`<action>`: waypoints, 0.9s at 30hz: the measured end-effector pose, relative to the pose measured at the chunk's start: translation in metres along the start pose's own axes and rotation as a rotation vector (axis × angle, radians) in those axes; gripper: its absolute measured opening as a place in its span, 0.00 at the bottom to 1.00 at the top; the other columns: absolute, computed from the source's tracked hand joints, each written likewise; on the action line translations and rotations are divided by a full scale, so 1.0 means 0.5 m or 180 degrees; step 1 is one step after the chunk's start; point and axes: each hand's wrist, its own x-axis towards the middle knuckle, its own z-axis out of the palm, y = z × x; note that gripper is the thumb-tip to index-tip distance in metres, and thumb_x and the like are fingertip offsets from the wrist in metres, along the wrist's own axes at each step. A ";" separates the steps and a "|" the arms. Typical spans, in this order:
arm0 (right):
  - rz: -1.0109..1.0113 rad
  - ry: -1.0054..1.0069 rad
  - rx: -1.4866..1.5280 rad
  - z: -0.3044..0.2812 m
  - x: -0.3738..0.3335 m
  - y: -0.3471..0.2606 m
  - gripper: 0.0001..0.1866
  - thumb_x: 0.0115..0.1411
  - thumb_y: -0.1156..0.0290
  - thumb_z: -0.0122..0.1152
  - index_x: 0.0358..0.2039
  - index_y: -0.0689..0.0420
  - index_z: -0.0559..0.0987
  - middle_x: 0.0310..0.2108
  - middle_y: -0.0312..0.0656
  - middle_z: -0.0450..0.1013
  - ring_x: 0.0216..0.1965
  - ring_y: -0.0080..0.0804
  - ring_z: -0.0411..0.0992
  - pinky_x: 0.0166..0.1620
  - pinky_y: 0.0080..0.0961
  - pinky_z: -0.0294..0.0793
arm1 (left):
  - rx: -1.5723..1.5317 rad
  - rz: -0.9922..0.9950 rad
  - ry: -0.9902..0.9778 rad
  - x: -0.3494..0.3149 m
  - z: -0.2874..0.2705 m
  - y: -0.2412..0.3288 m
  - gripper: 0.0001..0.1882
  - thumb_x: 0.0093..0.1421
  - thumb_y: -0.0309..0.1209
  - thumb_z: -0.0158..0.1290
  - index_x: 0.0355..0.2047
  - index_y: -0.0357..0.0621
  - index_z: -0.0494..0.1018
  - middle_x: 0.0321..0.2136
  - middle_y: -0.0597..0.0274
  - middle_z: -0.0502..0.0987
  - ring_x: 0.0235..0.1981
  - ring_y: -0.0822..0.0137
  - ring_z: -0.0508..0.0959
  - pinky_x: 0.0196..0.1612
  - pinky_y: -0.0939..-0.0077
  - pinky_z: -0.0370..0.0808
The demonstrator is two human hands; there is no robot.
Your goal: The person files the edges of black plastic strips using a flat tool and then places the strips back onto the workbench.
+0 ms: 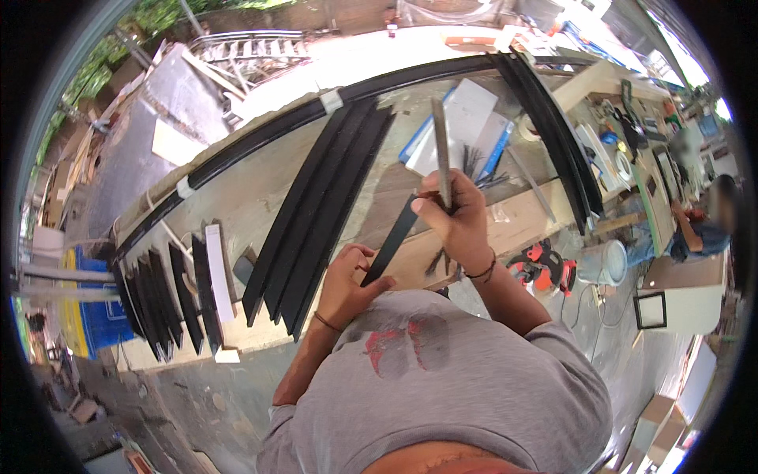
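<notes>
My left hand (pixel 347 284) grips the near end of a short black strip (pixel 392 241) that slants up to the right. My right hand (pixel 456 221) holds a long flat grey metal file (pixel 440 150), its blade pointing away from me, its lower part lying against the strip's upper end. Both hands work over a pale wooden plank (pixel 517 221) on the workbench, just in front of my grey shirt.
Several long black strips (pixel 316 213) lie side by side left of my hands. Shorter black pieces (pixel 170 296) are lined up at the bench's left end. More long black strips (pixel 557 134) lie at the right. A red tool (pixel 541 265) and white bucket (pixel 604 262) sit below. Another person (pixel 703 229) sits at far right.
</notes>
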 end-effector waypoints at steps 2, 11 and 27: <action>0.0027 -0.0015 -0.0036 0.002 -0.008 0.014 0.13 0.53 0.75 0.68 0.37 0.58 0.74 0.29 0.31 0.73 0.30 0.12 0.67 0.34 0.13 0.68 | -0.0809 -0.0219 -0.0243 0.028 0.001 -0.018 0.24 0.52 0.44 0.65 0.37 0.38 0.72 0.38 0.55 0.75 0.39 0.64 0.75 0.43 0.71 0.71; 0.0222 -0.0559 0.0267 -0.006 -0.040 -0.044 0.09 0.57 0.80 0.60 0.38 0.63 0.71 0.29 0.37 0.73 0.24 0.21 0.74 0.26 0.19 0.73 | -0.2566 -0.0483 -0.1357 0.105 0.027 0.050 0.25 0.67 0.46 0.49 0.53 0.38 0.65 0.38 0.66 0.70 0.38 0.75 0.68 0.43 0.78 0.66; -0.0734 -0.0799 -0.1295 0.026 0.012 -0.080 0.09 0.56 0.76 0.62 0.37 0.64 0.75 0.23 0.46 0.73 0.22 0.26 0.75 0.26 0.22 0.69 | -0.1031 -0.0329 -0.0212 0.090 -0.013 0.083 0.20 0.70 0.44 0.38 0.42 0.36 0.66 0.31 0.59 0.71 0.34 0.72 0.70 0.39 0.76 0.67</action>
